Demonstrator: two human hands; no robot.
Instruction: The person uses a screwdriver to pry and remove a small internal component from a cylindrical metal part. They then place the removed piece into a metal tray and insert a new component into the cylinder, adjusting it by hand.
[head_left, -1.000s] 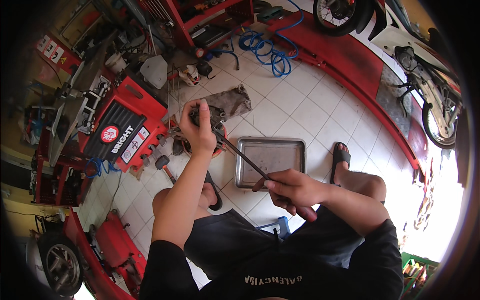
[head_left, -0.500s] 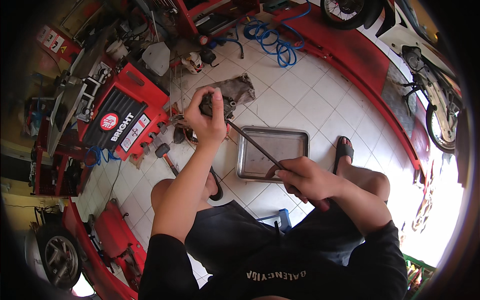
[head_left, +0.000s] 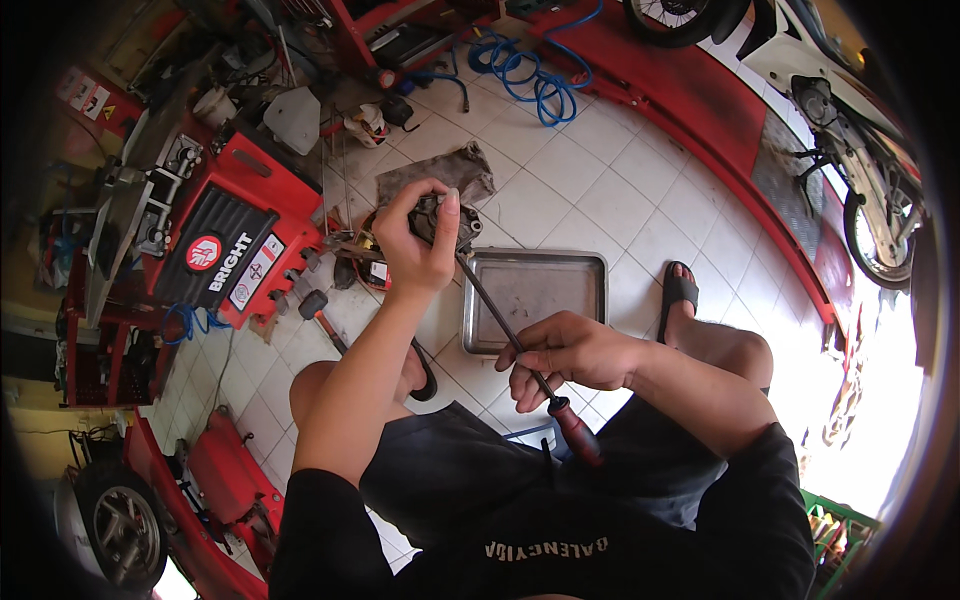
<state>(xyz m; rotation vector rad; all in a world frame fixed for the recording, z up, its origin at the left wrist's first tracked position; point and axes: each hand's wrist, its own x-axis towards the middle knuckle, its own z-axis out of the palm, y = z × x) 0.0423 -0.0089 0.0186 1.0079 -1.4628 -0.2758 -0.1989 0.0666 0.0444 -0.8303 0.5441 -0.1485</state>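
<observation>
My left hand (head_left: 420,245) is closed around a dark metal mechanical part (head_left: 466,230), its thumb pointing up; fingers and palm cover much of the part. A long screwdriver (head_left: 574,430) with a red and black handle slants up from my lap, and its tip end reaches the part's lower edge; whether it touches I cannot tell. My right hand (head_left: 580,352) grips the shaft just above the handle between thumb and fingers. Below the shaft, on the tiled floor, lies a shallow metal tray (head_left: 540,256).
A grey rag (head_left: 445,170) lies beyond my left hand. Left of it stand a red machine (head_left: 235,225) and a hammer (head_left: 318,308) with an orange-marked handle. A blue hose (head_left: 545,95) coils ahead, beside a long red platform (head_left: 670,105). A motorcycle (head_left: 825,105) stands far right.
My right hand has shifted from the screwdriver's handle up onto its shaft, leaving the handle exposed. My left hand still holds the metal part. The whole view has shifted slightly.
</observation>
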